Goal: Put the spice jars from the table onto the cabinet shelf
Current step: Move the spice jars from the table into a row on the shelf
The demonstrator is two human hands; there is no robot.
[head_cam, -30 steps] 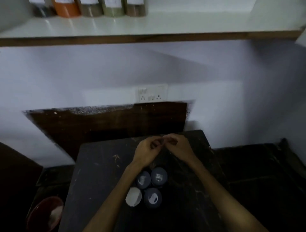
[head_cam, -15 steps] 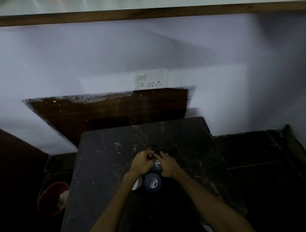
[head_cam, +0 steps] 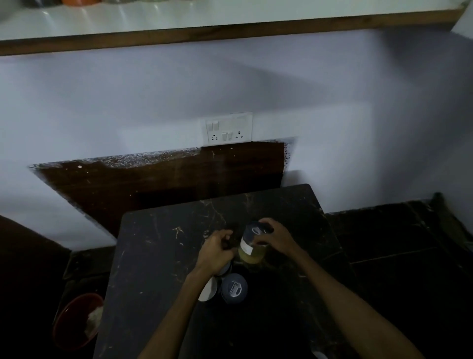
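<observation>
My right hand [head_cam: 276, 237] grips a spice jar [head_cam: 249, 253] with yellowish contents, a white label and a dark lid, tilted and lifted just above the black marble table [head_cam: 158, 256]. My left hand [head_cam: 215, 252] is curled close against the jar's left side; whether it holds anything is unclear. Nearer to me stand a jar with a dark blue lid [head_cam: 234, 288] and one with a white lid [head_cam: 208, 292]; a third is mostly hidden under my left wrist. The white cabinet shelf [head_cam: 230, 15] runs across the top, with jar bottoms [head_cam: 76, 2] at its far left.
A white switch and socket plate [head_cam: 229, 128] sits on the wall above a dark wooden panel [head_cam: 166, 184]. A red bin [head_cam: 74, 322] stands on the floor left of the table. Dark floor lies to the right.
My right hand has picked the yellowish jar up from the group on the table. The view has tipped up, so the shelf is back in sight.
</observation>
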